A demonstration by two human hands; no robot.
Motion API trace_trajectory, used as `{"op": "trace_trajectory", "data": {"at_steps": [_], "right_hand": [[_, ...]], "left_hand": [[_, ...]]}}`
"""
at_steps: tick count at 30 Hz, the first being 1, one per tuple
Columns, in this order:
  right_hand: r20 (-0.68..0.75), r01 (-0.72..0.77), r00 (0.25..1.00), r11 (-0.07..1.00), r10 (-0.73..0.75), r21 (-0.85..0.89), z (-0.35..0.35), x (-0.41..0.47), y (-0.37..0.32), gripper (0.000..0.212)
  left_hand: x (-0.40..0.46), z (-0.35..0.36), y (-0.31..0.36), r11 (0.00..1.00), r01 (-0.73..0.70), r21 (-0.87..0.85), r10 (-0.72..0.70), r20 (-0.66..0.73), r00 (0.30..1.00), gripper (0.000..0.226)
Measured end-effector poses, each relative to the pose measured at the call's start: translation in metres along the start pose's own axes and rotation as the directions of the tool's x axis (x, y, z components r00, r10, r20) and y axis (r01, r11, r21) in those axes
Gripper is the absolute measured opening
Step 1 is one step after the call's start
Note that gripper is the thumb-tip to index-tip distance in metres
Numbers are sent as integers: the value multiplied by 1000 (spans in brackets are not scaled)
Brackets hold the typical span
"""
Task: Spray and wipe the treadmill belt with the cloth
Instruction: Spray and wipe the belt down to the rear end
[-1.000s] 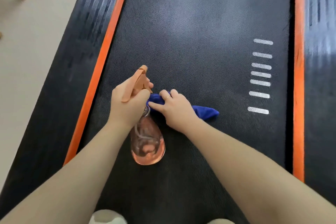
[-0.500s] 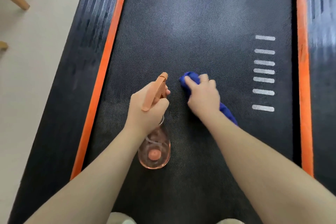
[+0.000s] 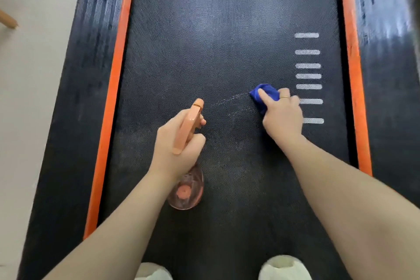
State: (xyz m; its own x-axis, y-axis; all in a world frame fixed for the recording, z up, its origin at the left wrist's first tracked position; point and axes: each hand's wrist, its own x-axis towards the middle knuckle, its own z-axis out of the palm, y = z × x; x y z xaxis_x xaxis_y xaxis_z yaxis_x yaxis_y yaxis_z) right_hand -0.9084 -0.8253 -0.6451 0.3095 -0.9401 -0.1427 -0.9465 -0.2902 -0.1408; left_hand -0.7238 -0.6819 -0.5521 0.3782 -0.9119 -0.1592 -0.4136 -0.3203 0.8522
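Note:
The black textured treadmill belt (image 3: 227, 41) fills the middle of the view. My left hand (image 3: 179, 145) grips an orange spray bottle (image 3: 187, 188) by its neck, nozzle pointing forward and right, above the belt's left-centre. My right hand (image 3: 281, 116) presses a bunched blue cloth (image 3: 264, 94) onto the belt near its right side, beside the white stripes. A thin wet arc marks the belt between the nozzle and the cloth. Most of the cloth is hidden under my fingers.
Orange strips (image 3: 113, 88) (image 3: 352, 70) border the belt, with dark ribbed side rails (image 3: 75, 102) outside them. Several white stripes (image 3: 308, 66) are printed near the belt's right edge. Pale floor (image 3: 25, 98) and a wooden leg (image 3: 8, 21) lie left. Two light slippers (image 3: 285, 268) stand on the belt's near end.
My right hand has swept the blue cloth from beside the bottle rightward across the belt to the white stripes. My left hand with the bottle has shifted slightly right.

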Motion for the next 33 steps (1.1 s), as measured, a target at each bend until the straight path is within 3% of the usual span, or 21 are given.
{"op": "trace_trajectory", "data": {"at_steps": [3,5,7,10,14,16,19,21,24,25,27,30,32,33], "right_hand": [[11,-231,973,971,231,65,-2,-2,13,54],[14,-217,976,970,217,113,1,-11,-12,50],[-25,46,999,995,-44,92,9,-32,-40,49],[6,409,912,911,-410,49,23,-68,-64,49],[58,602,797,798,-601,-15,21,-69,-61,52],[33,513,858,858,-513,14,14,-53,-46,48],[39,194,980,981,-193,-7,1,-34,-6,50],[45,26,999,998,-23,-56,-4,-31,26,53],[81,-233,969,972,234,-19,-5,-41,34,57],[78,-208,975,978,209,-19,-3,-49,25,58],[31,53,998,999,-53,-7,6,-72,0,61],[20,488,873,873,-488,-21,24,-114,-21,64],[100,609,791,792,-604,-36,26,-129,-20,64],[88,583,810,812,-580,-24,25,-128,-14,63]], "left_hand": [[-6,-1,1,1000,-13,-19,13,-7,1000,33],[-6,-2,1,1000,-7,-23,6,-44,999,36],[-4,-1,0,999,-5,-50,2,-59,998,38],[-3,-1,-4,998,-6,-58,2,-58,998,38],[0,1,-4,1000,-15,-23,14,-41,999,46],[2,4,2,1000,-9,-12,8,-18,1000,40],[0,7,6,1000,18,15,-18,-11,1000,31],[0,7,7,1000,21,17,-21,-10,1000,30],[1,5,5,999,18,42,-17,-17,1000,31],[1,4,5,999,22,43,-22,-21,1000,31],[1,7,8,999,23,42,-22,-27,999,32],[-2,11,10,996,-31,83,30,5,1000,36],[-3,13,12,992,-51,115,47,39,998,35],[-3,17,14,991,-51,122,46,47,998,35]]}}
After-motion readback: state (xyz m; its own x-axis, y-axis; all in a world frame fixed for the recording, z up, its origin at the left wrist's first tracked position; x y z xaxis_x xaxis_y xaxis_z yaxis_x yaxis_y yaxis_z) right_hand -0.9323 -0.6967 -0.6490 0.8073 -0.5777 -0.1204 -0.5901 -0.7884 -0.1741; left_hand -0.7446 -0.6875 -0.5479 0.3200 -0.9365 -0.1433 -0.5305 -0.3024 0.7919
